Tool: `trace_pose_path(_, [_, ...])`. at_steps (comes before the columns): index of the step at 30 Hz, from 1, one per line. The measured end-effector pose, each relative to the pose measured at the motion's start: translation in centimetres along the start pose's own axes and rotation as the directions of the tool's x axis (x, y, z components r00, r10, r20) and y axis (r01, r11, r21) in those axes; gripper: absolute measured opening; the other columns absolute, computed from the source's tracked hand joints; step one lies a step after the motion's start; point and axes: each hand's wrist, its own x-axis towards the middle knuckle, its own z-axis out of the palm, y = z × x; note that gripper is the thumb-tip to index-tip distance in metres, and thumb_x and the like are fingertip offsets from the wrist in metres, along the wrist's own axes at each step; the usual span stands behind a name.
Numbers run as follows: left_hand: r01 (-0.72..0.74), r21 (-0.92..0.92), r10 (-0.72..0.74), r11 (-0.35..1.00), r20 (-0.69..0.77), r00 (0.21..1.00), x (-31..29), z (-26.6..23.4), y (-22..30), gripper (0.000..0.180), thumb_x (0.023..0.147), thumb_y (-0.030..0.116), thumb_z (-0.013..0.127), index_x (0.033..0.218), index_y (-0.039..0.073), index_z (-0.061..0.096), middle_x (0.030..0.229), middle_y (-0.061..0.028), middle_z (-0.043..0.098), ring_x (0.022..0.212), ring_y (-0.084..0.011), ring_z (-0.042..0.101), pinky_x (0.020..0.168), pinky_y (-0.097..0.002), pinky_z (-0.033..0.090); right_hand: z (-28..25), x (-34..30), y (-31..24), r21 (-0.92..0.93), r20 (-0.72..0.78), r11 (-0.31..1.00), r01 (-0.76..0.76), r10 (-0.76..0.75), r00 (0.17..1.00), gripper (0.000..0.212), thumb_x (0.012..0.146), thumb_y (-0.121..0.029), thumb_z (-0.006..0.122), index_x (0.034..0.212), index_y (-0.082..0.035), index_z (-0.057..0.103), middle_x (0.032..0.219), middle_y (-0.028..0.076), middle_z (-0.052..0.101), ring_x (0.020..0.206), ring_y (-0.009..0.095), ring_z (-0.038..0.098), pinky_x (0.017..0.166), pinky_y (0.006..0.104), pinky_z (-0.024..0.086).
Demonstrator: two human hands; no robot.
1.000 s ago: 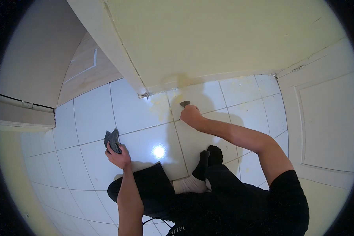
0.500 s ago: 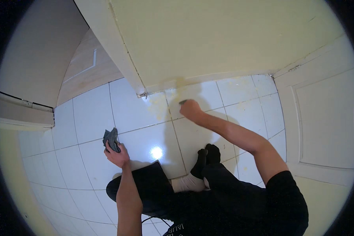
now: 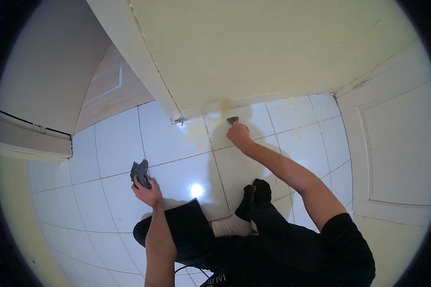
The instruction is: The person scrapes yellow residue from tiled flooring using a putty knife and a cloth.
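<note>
My left hand (image 3: 148, 192) is closed around a crumpled grey cloth (image 3: 141, 173), above the tiles to the left. In my right hand (image 3: 240, 136) is a small scraper (image 3: 232, 119) with a dark, flared blade pointing toward the wall. The handle is hidden in my fist. Blade and hand are over the white floor tiles (image 3: 175, 138) close to the wall's foot; whether the blade touches the tile I cannot tell. Pale yellow smears (image 3: 196, 134) mark the tiles left of the scraper, and more yellow stains (image 3: 297, 104) lie along the wall to the right.
A pale yellow wall (image 3: 273, 52) rises ahead, ending at a door frame (image 3: 143, 62) on the left. Beyond the opening lies a wood-look floor (image 3: 103, 83). A white panelled door (image 3: 402, 148) stands at the right. My dark-socked feet (image 3: 254, 193) rest on the tiles near the middle.
My right hand has turned, so the scraper's blade now shows broadly and points at the wall. My left hand keeps its hold on the cloth. The whole view has shifted slightly.
</note>
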Motion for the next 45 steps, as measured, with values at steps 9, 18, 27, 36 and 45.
trace_pose_path(9, [0.002,-0.012,-0.002,1.0,0.009,1.0,0.1,-0.2,0.1,0.06,0.081,0.026,0.067,0.136,0.01,0.052,0.121,-0.0241,0.053,0.108,-0.0442,0.053,0.094,-0.0523,0.043,1.3,-2.3,-2.7,0.103,-0.055,0.995,0.006,-0.001,0.998,0.02,0.076,-0.008,0.07,0.094,-0.005,0.078,0.101,0.02,0.074,0.084,0.031,0.073,0.042,0.0434,0.055])
trace_pose_path(18, [-0.029,0.01,0.029,1.0,-0.016,0.999,0.0,-0.1,-0.6,0.059,0.08,0.025,0.066,0.135,0.008,0.054,0.119,-0.0252,0.054,0.107,-0.0456,0.055,0.093,-0.053,0.044,1.1,-4.3,-4.1,-0.052,0.071,0.999,-0.001,0.004,0.997,0.022,0.08,-0.011,0.067,0.096,-0.001,0.077,0.12,0.033,0.065,0.083,0.031,0.074,0.036,0.0391,0.05])
trace_pose_path(27, [-0.021,0.029,0.02,0.999,0.03,0.999,-0.4,-0.2,-1.5,0.059,0.081,0.025,0.066,0.136,0.008,0.053,0.118,-0.0252,0.054,0.107,-0.0452,0.054,0.093,-0.0528,0.044,1.6,-5.3,-1.0,0.377,0.059,0.926,-0.011,-0.012,0.998,0.034,0.085,-0.01,0.063,0.117,0.001,0.068,0.104,0.026,0.071,0.081,0.033,0.072,0.049,0.0461,0.054])
trace_pose_path(36, [-0.126,-0.008,0.126,0.992,-0.026,0.992,0.1,0.7,-0.8,0.057,0.083,0.026,0.062,0.135,0.006,0.053,0.115,-0.0263,0.053,0.104,-0.0466,0.054,0.091,-0.0547,0.044,0.1,-7.8,4.6,0.699,0.125,0.712,-0.062,-0.036,0.991,0.045,0.095,-0.024,0.054,0.14,-0.022,0.055,0.081,0.016,0.07,0.075,0.034,0.071,0.065,0.0478,0.056])
trace_pose_path(45, [-0.101,0.012,0.101,0.995,0.02,0.995,0.1,1.1,-1.7,0.057,0.084,0.025,0.063,0.137,0.006,0.051,0.115,-0.0244,0.05,0.107,-0.0455,0.054,0.092,-0.0541,0.044,-1.7,-5.9,6.0,0.687,0.126,0.725,-0.041,-0.063,0.99,0.047,0.09,-0.017,0.058,0.137,-0.013,0.057,0.081,0.013,0.07,0.076,0.031,0.071,0.064,0.0464,0.055])
